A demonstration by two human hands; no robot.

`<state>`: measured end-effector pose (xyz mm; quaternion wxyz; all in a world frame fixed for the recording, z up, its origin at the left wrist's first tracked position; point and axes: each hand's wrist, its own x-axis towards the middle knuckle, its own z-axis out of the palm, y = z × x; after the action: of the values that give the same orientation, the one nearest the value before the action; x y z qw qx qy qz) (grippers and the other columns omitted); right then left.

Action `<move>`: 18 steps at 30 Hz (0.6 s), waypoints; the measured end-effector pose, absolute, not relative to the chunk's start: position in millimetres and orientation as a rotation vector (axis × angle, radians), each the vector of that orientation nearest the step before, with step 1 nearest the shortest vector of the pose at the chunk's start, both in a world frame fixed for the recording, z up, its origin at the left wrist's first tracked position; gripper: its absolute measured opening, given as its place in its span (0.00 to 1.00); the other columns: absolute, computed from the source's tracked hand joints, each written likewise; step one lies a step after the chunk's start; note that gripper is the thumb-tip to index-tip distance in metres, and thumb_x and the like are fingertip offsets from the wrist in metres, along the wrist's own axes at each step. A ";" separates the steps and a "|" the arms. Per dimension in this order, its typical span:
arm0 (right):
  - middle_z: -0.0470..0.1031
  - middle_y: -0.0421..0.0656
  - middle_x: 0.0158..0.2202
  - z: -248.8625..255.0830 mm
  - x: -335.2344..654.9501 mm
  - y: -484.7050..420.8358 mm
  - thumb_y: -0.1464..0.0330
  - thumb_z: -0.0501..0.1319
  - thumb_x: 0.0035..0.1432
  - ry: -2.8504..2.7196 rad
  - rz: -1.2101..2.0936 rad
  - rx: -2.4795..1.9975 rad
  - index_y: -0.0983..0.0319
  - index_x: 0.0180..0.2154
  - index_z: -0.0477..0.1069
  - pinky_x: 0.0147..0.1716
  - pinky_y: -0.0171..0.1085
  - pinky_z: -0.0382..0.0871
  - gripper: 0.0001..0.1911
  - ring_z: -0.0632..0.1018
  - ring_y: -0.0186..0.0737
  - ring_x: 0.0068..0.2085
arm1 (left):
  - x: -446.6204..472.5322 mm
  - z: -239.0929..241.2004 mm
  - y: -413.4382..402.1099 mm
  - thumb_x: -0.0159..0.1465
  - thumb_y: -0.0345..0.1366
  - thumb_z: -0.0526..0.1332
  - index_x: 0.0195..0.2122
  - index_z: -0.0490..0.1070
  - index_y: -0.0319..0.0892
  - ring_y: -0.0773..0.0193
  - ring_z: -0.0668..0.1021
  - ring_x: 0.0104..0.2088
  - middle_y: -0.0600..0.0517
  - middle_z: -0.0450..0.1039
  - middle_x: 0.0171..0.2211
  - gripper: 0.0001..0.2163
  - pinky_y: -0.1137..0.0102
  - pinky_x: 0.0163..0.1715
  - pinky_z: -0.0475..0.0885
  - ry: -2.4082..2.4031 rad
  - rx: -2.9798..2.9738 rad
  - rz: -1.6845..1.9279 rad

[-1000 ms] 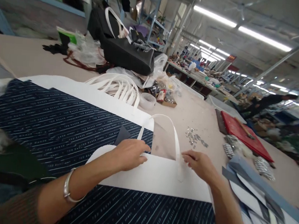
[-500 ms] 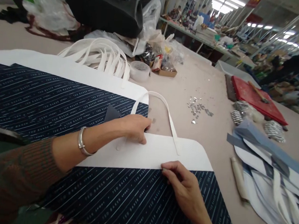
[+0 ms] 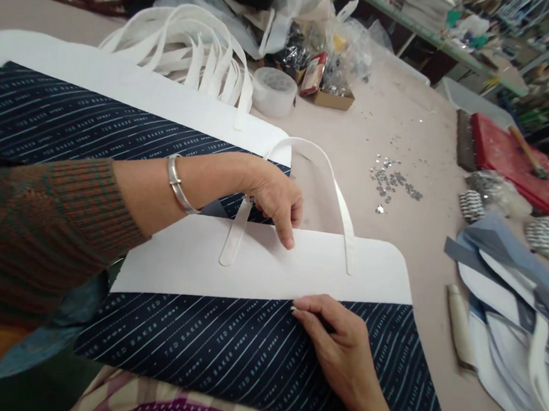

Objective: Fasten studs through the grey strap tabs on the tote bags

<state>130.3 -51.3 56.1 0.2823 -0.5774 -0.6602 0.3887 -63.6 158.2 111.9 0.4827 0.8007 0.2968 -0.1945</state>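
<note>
A tote bag panel lies in front of me, with a white band (image 3: 195, 247) above navy striped, lettered fabric (image 3: 188, 338). A white strap handle (image 3: 336, 179) loops up from the band. My left hand (image 3: 275, 196) is closed at the panel's top edge, thumb on the white front and other fingers partly hidden behind. My right hand (image 3: 339, 347) rests on the navy fabric, thumb and forefinger pinched at the seam with the white band. What sits between those fingertips is too small to make out.
More navy-and-white panels (image 3: 134, 115) lie behind, with a pile of white straps (image 3: 205, 51). A tape roll (image 3: 274, 91) and small carton (image 3: 335, 98) stand beyond. Metal bits (image 3: 393, 180) are scattered on the table. Cut pieces (image 3: 507, 325) and a red slab (image 3: 520, 161) are at right.
The view has tipped downward and moved closer. My left hand has shifted slightly right along the top edge, uncovering the strap's left end. My right hand keeps its pinch at the seam.
</note>
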 end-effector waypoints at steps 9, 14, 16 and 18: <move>0.79 0.38 0.34 59.4 126.8 -50.6 0.71 0.60 0.62 -1.894 0.928 -1.545 0.57 0.39 0.75 0.37 0.32 0.71 0.06 0.79 0.34 0.36 | -44.2 125.5 162.4 0.51 0.45 0.67 0.32 0.79 0.41 0.65 0.68 0.26 0.55 0.68 0.20 0.13 0.70 0.30 0.62 0.657 2.154 -0.665; 0.77 0.40 0.34 60.7 123.5 -47.7 0.71 0.59 0.62 -1.928 0.940 -1.542 0.58 0.38 0.75 0.37 0.33 0.71 0.06 0.78 0.35 0.35 | -35.7 113.9 163.6 0.51 0.44 0.68 0.34 0.80 0.40 0.62 0.70 0.27 0.50 0.72 0.23 0.14 0.67 0.30 0.66 0.588 1.816 -0.763; 0.77 0.40 0.33 60.9 122.6 -47.1 0.71 0.59 0.62 -1.934 0.932 -1.544 0.58 0.38 0.74 0.37 0.33 0.70 0.06 0.77 0.35 0.35 | -31.3 106.9 162.9 0.51 0.44 0.69 0.34 0.80 0.39 0.59 0.72 0.28 0.48 0.74 0.24 0.14 0.65 0.29 0.68 0.591 1.722 -0.789; 0.76 0.39 0.33 61.2 122.2 -47.4 0.71 0.59 0.62 -1.944 0.920 -1.553 0.58 0.38 0.74 0.36 0.33 0.70 0.05 0.77 0.34 0.34 | -27.1 99.4 161.6 0.51 0.44 0.69 0.33 0.80 0.39 0.57 0.74 0.28 0.47 0.76 0.27 0.14 0.64 0.29 0.70 0.573 1.649 -0.796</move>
<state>122.2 -47.4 61.2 0.2419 -0.5681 -0.7111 0.3363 -27.1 161.6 99.4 0.5742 0.7037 0.2443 -0.3397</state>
